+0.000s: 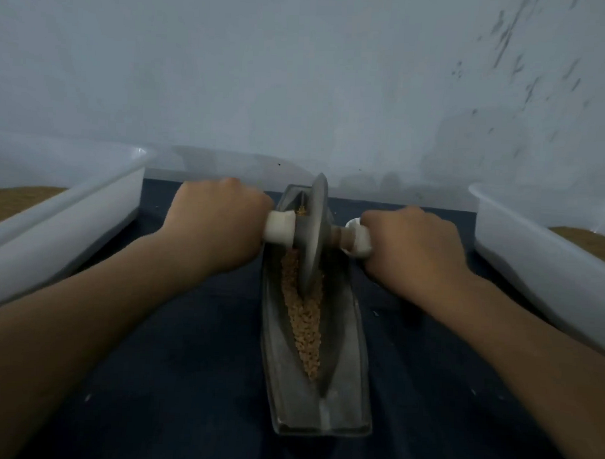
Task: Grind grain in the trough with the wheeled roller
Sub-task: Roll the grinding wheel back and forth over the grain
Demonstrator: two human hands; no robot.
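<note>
The trough (288,400) lies lengthwise on the dark table (169,379), running away from the person between both forearms. It looks like cast metal: probably heavy, stiff and unlikely to slide under pressure, though nothing visibly pins it down.

The roller's wheel (311,236) stands upright in the groove towards the far end, its rim sunk into the grain. It appears to be thick metal too, so its own weight should do much of the crushing. Tilting it sideways would likely jam it against the groove walls.

The sensible hold is the one already taken. The left hand (219,223) is clenched round the left handle (280,228) and the right hand (413,247) round the right handle (357,240), one on each side of the wheel. The pale handles look smooth and may slip in the palm.

The grain (305,318) is loose and light, heaped along the groove, and could spill over the sides.

Both side trays (72,214) (533,258) are cut off by the frame, and their brownish contents are too dim to identify. The fingers are curled out of sight beneath the hands. Where the rim meets the groove is buried, so how finely the grain is ground cannot be told.
</note>
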